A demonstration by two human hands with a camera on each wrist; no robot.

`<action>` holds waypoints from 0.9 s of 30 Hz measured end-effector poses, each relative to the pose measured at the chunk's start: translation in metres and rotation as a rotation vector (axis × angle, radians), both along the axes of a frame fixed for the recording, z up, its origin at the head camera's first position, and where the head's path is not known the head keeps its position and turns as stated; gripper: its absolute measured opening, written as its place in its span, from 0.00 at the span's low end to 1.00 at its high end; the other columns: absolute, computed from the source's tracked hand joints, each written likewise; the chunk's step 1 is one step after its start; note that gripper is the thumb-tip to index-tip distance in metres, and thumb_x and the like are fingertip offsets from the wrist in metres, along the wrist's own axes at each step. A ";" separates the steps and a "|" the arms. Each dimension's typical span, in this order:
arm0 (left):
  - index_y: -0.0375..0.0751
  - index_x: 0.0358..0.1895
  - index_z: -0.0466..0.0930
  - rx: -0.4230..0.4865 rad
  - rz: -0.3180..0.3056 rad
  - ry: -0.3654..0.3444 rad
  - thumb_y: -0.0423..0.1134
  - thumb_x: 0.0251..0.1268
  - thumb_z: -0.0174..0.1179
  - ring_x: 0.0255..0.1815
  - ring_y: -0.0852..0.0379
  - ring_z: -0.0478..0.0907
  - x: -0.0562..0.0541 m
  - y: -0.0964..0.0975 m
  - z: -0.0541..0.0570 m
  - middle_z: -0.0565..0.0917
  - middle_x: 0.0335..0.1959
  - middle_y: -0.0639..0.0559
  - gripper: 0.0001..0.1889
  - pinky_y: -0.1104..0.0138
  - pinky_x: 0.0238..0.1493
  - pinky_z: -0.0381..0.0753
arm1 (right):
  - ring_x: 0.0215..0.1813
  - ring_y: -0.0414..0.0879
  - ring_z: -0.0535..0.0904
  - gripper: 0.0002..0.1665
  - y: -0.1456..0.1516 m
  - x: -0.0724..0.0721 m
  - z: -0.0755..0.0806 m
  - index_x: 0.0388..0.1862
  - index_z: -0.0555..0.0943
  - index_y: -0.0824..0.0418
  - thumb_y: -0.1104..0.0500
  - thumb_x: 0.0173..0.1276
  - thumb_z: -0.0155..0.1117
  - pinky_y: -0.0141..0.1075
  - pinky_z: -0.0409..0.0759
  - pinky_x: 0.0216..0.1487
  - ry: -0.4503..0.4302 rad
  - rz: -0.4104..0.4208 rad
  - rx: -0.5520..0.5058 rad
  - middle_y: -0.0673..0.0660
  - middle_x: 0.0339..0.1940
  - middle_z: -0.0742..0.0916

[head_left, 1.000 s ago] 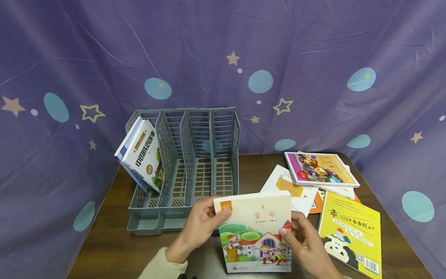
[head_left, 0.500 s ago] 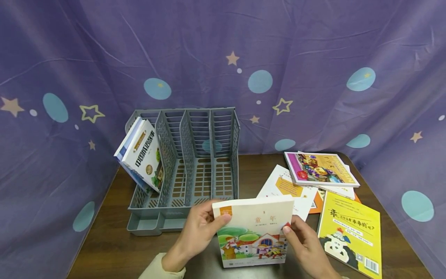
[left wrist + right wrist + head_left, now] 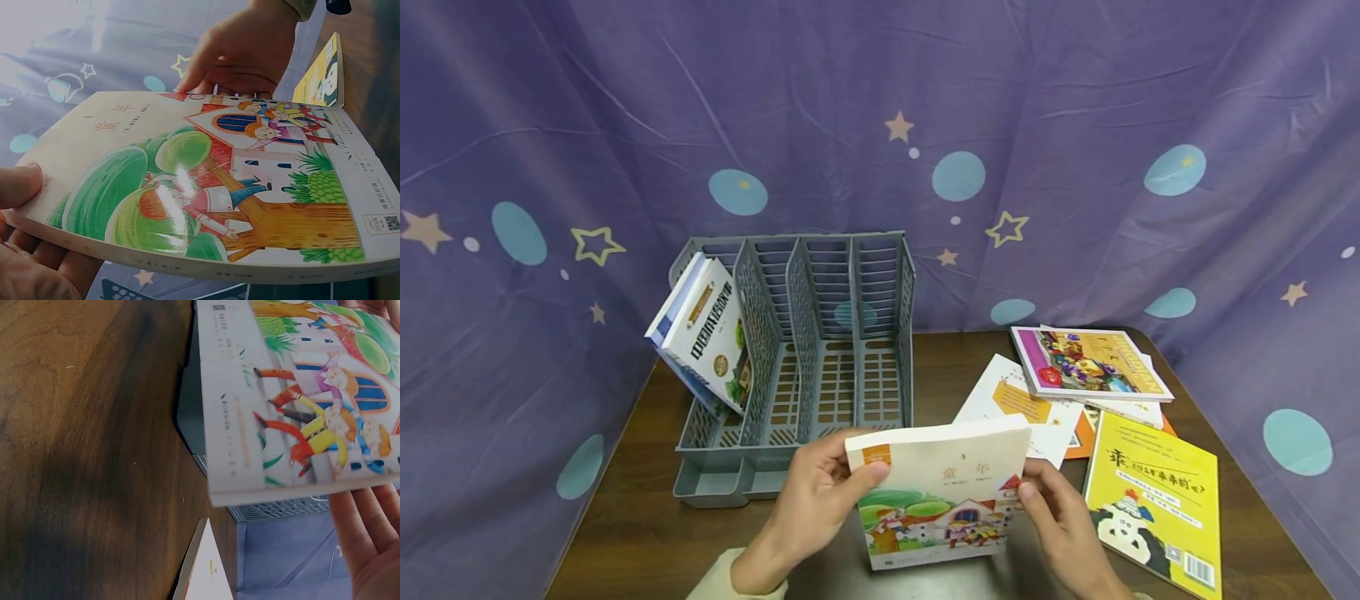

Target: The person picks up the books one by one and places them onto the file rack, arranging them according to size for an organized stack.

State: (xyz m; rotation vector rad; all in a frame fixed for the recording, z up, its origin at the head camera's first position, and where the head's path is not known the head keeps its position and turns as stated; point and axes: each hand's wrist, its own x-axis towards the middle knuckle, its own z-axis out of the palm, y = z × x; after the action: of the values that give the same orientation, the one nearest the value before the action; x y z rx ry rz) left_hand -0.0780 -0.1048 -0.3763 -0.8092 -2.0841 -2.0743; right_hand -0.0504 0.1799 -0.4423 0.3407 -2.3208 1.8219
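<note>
A cream-coloured children's book [image 3: 940,500] with a picture of a house, trees and children is held up in front of me, tilted. My left hand [image 3: 823,500] grips its upper left part, thumb on the cover and fingers behind, as the left wrist view also shows. At the right edge, my right hand [image 3: 1063,521] pinches the book with the thumb on the front; in the right wrist view its fingers [image 3: 359,519] lie under the book [image 3: 312,394]. Behind the book stands a grey divided rack [image 3: 805,450], with white and blue books [image 3: 711,333] leaning in its leftmost slot.
On the table [image 3: 602,533] at the right lie a yellow book [image 3: 1157,500] with a panda and a pile topped by a purple-edged book [image 3: 1090,362]. A white booklet [image 3: 1000,400] is partly under that pile. A purple curtain [image 3: 835,100] hangs behind.
The book has tipped so more of its top edge shows, its lower edge rising a little. Both hands keep hold of it; the left hand has shifted slightly left.
</note>
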 end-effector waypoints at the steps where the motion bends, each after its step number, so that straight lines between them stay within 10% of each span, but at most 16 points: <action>1: 0.32 0.47 0.80 -0.002 0.000 0.004 0.25 0.61 0.60 0.34 0.57 0.83 0.000 -0.002 0.001 0.86 0.38 0.41 0.11 0.63 0.29 0.83 | 0.42 0.44 0.82 0.11 0.000 0.000 0.000 0.51 0.74 0.67 0.69 0.75 0.45 0.37 0.83 0.39 0.000 0.000 -0.004 0.55 0.43 0.84; 17: 0.32 0.49 0.80 -0.026 0.088 0.010 0.23 0.60 0.60 0.37 0.53 0.84 -0.001 -0.023 0.013 0.86 0.39 0.41 0.13 0.61 0.33 0.84 | 0.37 0.55 0.85 0.11 0.006 -0.011 -0.003 0.49 0.71 0.72 0.71 0.76 0.39 0.45 0.84 0.37 0.047 0.156 -0.103 0.62 0.37 0.85; 27: 0.25 0.47 0.78 -0.001 0.131 0.055 0.19 0.58 0.59 0.36 0.54 0.85 -0.004 -0.041 0.031 0.86 0.38 0.44 0.12 0.62 0.33 0.84 | 0.34 0.57 0.85 0.11 0.015 -0.019 0.000 0.49 0.71 0.69 0.65 0.78 0.41 0.46 0.84 0.36 -0.006 0.086 -0.117 0.70 0.36 0.83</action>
State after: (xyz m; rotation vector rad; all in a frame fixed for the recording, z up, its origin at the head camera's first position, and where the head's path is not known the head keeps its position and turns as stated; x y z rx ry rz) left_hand -0.0819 -0.1462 -0.3448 -0.7011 -2.0514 -1.9617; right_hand -0.0698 0.1950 -0.4419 0.4249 -2.2236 1.9905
